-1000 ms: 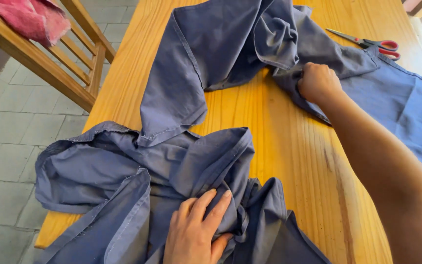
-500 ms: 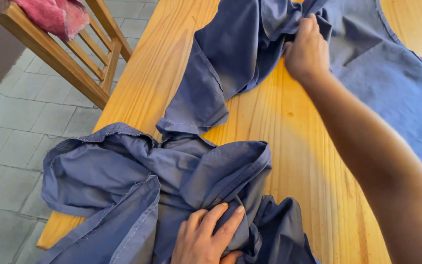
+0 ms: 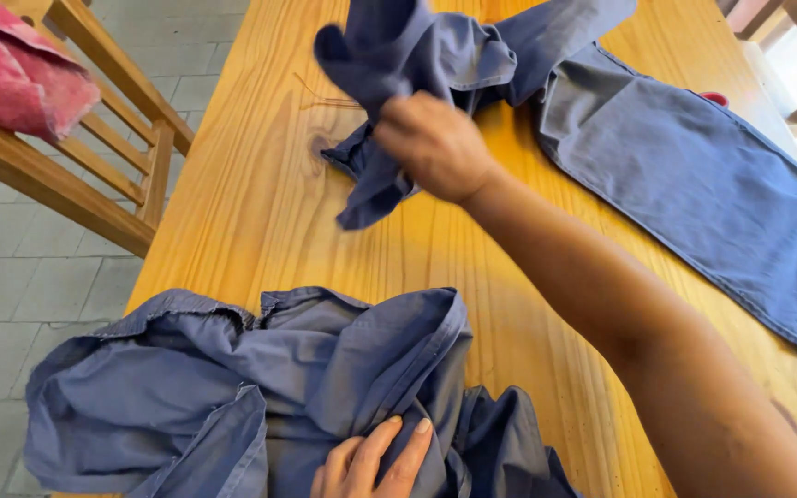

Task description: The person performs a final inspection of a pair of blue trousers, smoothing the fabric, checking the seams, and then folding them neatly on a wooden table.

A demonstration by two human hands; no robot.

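Right hand: raised toward the far part of the tabletop, fingers curled into a closed fist, back of the hand facing the camera. Right forearm runs bare and extended diagonally from the near right corner. Left hand: at the near edge, palm down, fingers together, pressed flat.

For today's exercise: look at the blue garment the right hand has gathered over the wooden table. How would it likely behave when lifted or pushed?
The blue garment looks floppy: it bunches and droops around the right hand. It seems light, since one hand raises that part. Pushed, it would probably wrinkle rather than slide whole, like the heap under the left hand.
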